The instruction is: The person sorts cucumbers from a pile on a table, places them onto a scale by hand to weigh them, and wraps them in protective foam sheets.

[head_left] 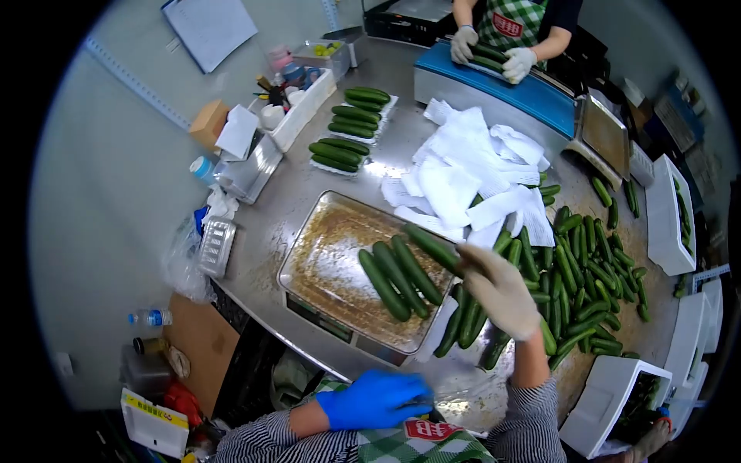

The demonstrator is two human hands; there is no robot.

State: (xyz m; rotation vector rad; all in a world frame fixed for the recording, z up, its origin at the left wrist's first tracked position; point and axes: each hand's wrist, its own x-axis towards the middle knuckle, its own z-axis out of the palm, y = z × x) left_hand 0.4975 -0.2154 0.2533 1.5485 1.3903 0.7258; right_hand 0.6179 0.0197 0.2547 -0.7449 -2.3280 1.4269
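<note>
Cucumber point(431, 247) pinched near one end in the gloved right hand point(503, 297), it hangs over the tray's point(324, 239) two o'clock edge, with three more cucumbers point(400, 279) lying towards three o'clock. The left hand point(370, 400), at six o'clock, is too blurred to tell its grip. Each should feel light, stiff, slightly slippery and bruisable, best cradled gently round the middle

Left hand point(378, 399), blue-gloved, is held low near the torso, fingers extending toward the right of the view, their tips blurred. Right hand point(500, 293), in a pale glove, reaches forward with its fingers angled toward the upper left, also blurred. Both wrists are bare between glove and striped sleeve.
</note>
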